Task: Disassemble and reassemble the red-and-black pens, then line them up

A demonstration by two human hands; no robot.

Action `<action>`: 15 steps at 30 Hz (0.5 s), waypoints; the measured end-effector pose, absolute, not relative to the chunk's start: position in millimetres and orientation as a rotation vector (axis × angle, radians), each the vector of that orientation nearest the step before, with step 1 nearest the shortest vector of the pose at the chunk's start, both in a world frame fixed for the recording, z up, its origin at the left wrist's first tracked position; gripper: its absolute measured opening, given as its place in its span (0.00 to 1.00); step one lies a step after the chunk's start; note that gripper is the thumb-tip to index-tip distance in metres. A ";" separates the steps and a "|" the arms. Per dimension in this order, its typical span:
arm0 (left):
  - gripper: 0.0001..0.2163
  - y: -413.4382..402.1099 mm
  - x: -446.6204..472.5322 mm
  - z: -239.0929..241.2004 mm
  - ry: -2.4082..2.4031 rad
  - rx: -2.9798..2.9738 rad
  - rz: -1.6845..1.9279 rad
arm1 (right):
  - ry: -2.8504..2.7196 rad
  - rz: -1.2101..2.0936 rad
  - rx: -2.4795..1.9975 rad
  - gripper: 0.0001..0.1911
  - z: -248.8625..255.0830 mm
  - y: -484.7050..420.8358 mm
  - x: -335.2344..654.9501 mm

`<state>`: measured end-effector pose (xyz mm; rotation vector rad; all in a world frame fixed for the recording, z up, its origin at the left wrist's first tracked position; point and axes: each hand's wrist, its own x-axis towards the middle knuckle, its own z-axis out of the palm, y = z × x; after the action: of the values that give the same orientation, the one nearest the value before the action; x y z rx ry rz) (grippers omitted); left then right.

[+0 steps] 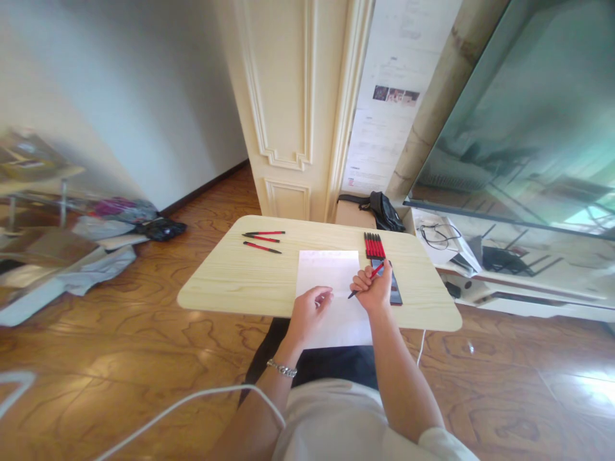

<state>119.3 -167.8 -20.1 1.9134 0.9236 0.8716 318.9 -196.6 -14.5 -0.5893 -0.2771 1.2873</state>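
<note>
My right hand [372, 288] is closed round a red pen [369, 276], its tip down on a white sheet of paper [329, 275] that lies on a small light wooden table [240, 275]. My left hand [310, 307] rests on the sheet's near left part, fingers loosely curled, holding the paper down. A row of several red pens [373, 245] lies just beyond my right hand. Three more red pens [262, 240] lie at the table's far left. A dark phone [394, 288] sits under and beside my right hand.
A black bag [382, 210] sits behind the table by a cream door. A low white shelf [480, 269] with cables and a large glass panel stand to the right. Clothes and bags [120, 221] lie on the wooden floor at left. A white cable [192, 397] crosses near me.
</note>
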 end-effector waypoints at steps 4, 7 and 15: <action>0.13 -187.3 117.6 -22.2 0.877 1.801 0.815 | -0.233 1.275 -0.555 0.28 -14.5 -195.4 316.4; 0.14 -196.1 121.9 -26.3 0.833 1.720 0.764 | -0.231 1.231 -0.542 0.28 -7.4 -195.1 312.7; 0.22 -215.2 152.0 -31.8 0.675 1.352 0.691 | -0.288 0.889 -0.509 0.10 16.3 -197.7 284.6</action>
<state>152.0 -215.2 -31.8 1.3525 0.6753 0.6907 284.6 -197.7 16.3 -0.5093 -0.2881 0.8893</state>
